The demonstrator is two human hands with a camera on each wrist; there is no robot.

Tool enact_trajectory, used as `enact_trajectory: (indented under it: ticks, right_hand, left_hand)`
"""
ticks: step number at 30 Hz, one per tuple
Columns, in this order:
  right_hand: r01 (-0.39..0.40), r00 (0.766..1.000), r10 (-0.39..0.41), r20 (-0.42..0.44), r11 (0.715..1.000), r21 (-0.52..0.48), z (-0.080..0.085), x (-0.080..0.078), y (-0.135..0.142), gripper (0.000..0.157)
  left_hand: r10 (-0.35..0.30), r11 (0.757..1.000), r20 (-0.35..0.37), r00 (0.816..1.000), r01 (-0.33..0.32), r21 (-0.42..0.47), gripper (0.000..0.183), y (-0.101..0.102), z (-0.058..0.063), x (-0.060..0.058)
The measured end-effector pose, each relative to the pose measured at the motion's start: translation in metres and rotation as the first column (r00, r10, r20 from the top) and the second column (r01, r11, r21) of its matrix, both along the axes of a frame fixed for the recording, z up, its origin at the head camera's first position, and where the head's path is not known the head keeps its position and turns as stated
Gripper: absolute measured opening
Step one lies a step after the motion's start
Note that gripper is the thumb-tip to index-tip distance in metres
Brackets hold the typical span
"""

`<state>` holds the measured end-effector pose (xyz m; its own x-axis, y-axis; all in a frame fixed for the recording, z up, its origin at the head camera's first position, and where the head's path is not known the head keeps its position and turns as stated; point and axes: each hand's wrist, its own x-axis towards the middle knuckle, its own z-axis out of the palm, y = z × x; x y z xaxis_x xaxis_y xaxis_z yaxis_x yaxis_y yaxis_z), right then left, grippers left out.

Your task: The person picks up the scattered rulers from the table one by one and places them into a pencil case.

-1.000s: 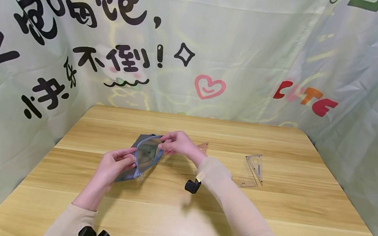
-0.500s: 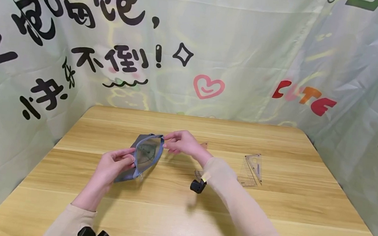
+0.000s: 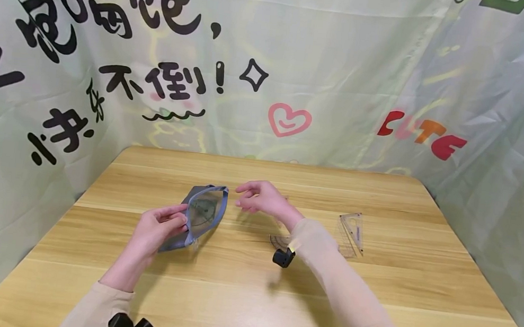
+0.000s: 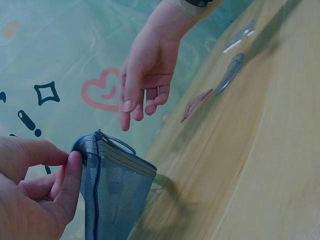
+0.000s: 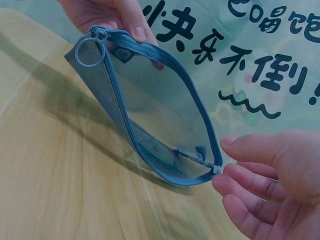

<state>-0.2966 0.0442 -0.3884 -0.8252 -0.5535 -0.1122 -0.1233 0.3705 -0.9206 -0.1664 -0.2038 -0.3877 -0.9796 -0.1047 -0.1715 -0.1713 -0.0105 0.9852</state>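
Observation:
My left hand [image 3: 159, 227] pinches the near rim of a blue-grey mesh zipper pouch [image 3: 201, 213] between thumb and fingers. The unzipped mouth gapes wide toward the right, and a ring-shaped zipper pull [image 5: 90, 52] hangs at its near end. Down inside, a clear piece with dark curved markings shows. Just right of the pouch, my right hand [image 3: 265, 198] hovers with loosely bent fingers and nothing in them. Its fingertips point at the far zipper end [image 5: 216, 169], with a small gap in the head view.
Beyond the right hand, a reddish triangle ruler [image 4: 196, 105] and a clear protractor [image 3: 277, 242] lie on the wooden table [image 3: 238, 299]. Clear set squares [image 3: 355, 232] lie farther right. A printed cloth [image 3: 348, 76] hangs behind the table.
My right hand has let go of the pouch's far rim and moved a little to the right. The left hand keeps its pinch, and the mouth stays spread.

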Motion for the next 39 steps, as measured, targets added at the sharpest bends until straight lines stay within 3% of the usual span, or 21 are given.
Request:
enact_trajectory:
  ticks: [17, 39]
  right_hand:
    - [0.001, 0.995, 0.007, -0.100, 0.996, 0.088, -0.004, -0.006, 0.034, 0.046]
    - [0.012, 0.989, 0.006, -0.149, 0.993, 0.121, -0.004, -0.005, 0.067, 0.046]
  left_hand:
    - [-0.006, 1.000, 0.014, 1.000, 0.006, -0.009, 0.048, 0.001, 0.003, -0.006]
    - [-0.003, 1.000, 0.007, 1.000, 0.003, 0.009, 0.050, 0.003, 0.002, -0.007]
